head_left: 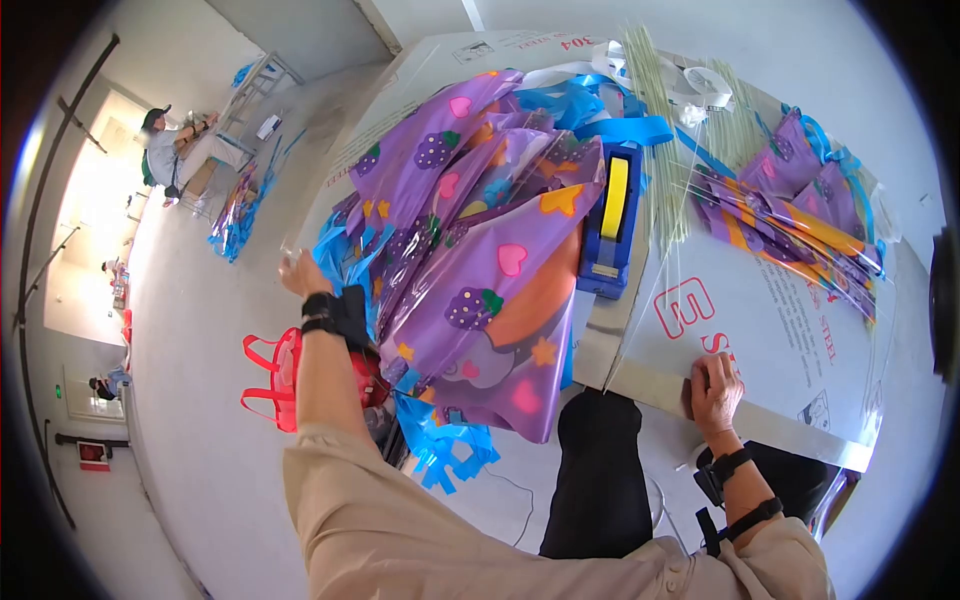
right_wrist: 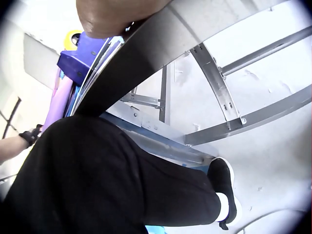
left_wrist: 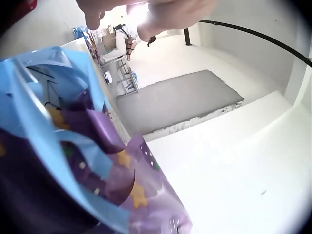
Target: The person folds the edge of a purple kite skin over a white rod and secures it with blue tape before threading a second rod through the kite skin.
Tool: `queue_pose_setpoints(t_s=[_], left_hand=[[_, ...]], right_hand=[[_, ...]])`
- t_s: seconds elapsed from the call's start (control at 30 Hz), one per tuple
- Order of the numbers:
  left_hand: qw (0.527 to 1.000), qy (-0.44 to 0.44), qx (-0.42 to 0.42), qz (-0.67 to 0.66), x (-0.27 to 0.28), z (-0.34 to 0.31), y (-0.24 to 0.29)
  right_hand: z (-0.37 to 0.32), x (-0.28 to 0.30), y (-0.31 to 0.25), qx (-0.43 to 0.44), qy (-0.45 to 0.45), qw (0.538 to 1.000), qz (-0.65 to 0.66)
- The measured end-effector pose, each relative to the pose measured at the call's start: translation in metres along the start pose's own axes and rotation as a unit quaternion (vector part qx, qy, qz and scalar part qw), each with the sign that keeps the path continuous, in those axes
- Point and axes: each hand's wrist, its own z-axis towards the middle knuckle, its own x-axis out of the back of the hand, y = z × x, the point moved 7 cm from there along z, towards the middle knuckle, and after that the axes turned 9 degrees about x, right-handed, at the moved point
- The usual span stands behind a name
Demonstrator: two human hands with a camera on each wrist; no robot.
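Left hand (head_left: 302,275): fingers were partly bent, hold undeterminable, beside berry-printed purple film (head_left: 450,280). Right hand (head_left: 717,396): fingers curled over table edge (head_left: 780,428), presumably for bracing.

We had a table (head_left: 750,385) with a gray, glossy top, red lettering printed across it, and a shiny metal edge. On the head view's left side, large purple sheets (head_left: 490,260) patterned with hearts, berries and stars lay heaped and hung past the near edge. Beside them stood our blue tape dispenser (head_left: 606,252) with its yellow roll. Blue strips (head_left: 565,105), thin pale sticks (head_left: 655,130) and white ribbon (head_left: 708,92) lay farther back, and a smaller purple-and-orange bundle (head_left: 795,225) lay toward the right.
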Motion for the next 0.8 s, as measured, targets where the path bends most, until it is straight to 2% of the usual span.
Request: queue_pose_setpoints(t_s=[0.13, 0.2, 0.23, 0.3, 0.33, 0.4, 0.47, 0.5, 0.57, 0.63, 0.7, 0.73, 0.8], left_hand=[[0.999, -0.046, -0.010, -0.007, 0.053, -0.075, 0.008], [0.982, -0.115, 0.054, -0.143, 0.078, -0.130, 0.028], [0.982, -0.120, 0.059, -0.137, 0.092, -0.155, 0.033], [0.965, -0.222, 0.030, -0.135, 0.101, -0.202, 0.054], [0.965, -0.226, 0.031, -0.133, 0.109, -0.226, 0.066], [0.911, -0.397, 0.033, -0.111, 0.102, -0.290, 0.088], [0.870, -0.489, 0.041, -0.056, 0.091, -0.335, 0.091], [0.870, -0.488, 0.041, -0.056, 0.086, -0.344, 0.088], [0.859, -0.468, -0.193, 0.078, 0.070, -0.361, 0.095], [0.868, -0.453, -0.200, 0.041, 0.053, -0.353, 0.103], [0.836, -0.370, -0.399, 0.064, 0.027, -0.338, 0.128], [0.834, -0.373, -0.402, 0.062, 0.016, -0.342, 0.143], [0.776, -0.371, -0.444, 0.251, -0.009, -0.364, 0.164]], right_hand=[[-0.003, -0.002, 0.003, -0.008, -0.002, 1.000, -0.014], [-0.003, -0.002, 0.004, -0.009, 0.005, 1.000, -0.013], [-0.006, -0.003, 0.005, -0.008, 0.005, 1.000, -0.005], [-0.003, 0.001, 0.007, -0.006, 0.009, 1.000, 0.003], [-0.003, 0.001, 0.008, -0.014, -0.008, 0.999, 0.036], [-0.008, 0.005, 0.014, -0.022, -0.026, 0.997, 0.068], [-0.020, -0.003, 0.027, -0.095, -0.062, 0.963, 0.244], [-0.026, -0.001, 0.033, -0.121, -0.079, 0.953, 0.266], [-0.050, 0.002, 0.046, -0.152, -0.079, 0.938, 0.302], [-0.073, 0.006, 0.057, -0.181, -0.075, 0.921, 0.337], [-0.090, 0.020, 0.061, -0.174, -0.047, 0.930, 0.321], [-0.095, 0.022, 0.061, -0.177, -0.043, 0.929, 0.322], [-0.102, 0.027, 0.063, -0.176, -0.042, 0.924, 0.336]])
